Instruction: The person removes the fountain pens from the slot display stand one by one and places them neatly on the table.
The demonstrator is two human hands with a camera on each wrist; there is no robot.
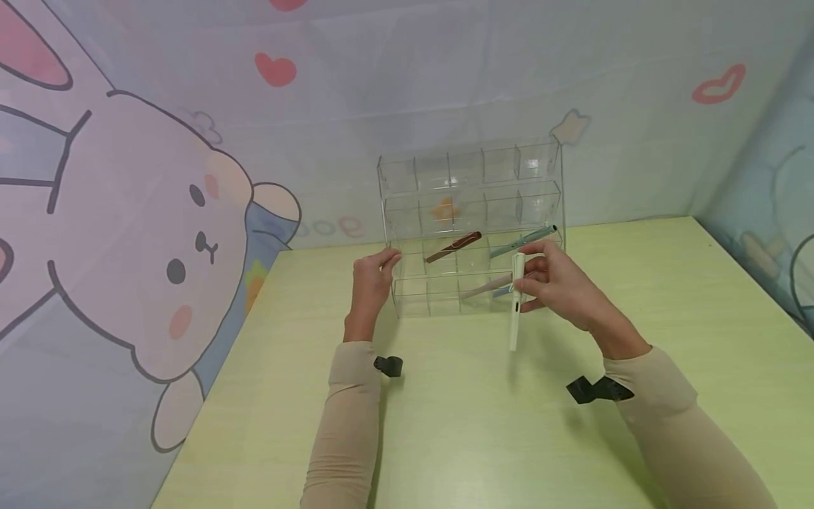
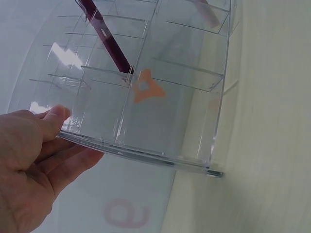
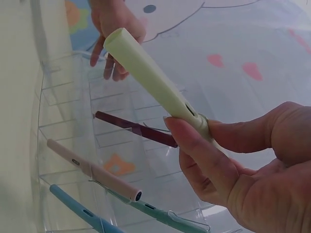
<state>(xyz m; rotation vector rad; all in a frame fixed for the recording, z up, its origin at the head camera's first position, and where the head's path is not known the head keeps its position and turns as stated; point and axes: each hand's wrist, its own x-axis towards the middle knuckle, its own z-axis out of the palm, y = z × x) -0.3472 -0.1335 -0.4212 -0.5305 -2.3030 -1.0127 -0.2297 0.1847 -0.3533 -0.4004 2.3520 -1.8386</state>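
Observation:
My right hand [image 1: 562,286] pinches a pale green pen [image 1: 514,325] between thumb and fingers. The pen hangs close in front of the rack's lower right side, its clip end up in the head view. A clear stepped display rack [image 1: 410,305] with small compartments stands on the table. At its left side panel [image 2: 141,155], my left hand [image 2: 29,160] grips the edge, thumb on one face and fingers on the other. A dark red pen [image 1: 453,247] and a teal pen [image 1: 524,240] lie slanted in one tier. Below them are a pinkish pen [image 3: 95,170] and a blue pen [image 3: 82,208].
The table [image 1: 458,424] has a pale yellow-green wood-grain top. Behind the rack hangs a printed cloth [image 1: 356,106] with hearts and a large cartoon rabbit [image 1: 172,233] at the left. Each sleeved wrist carries a black camera mount [image 1: 598,389].

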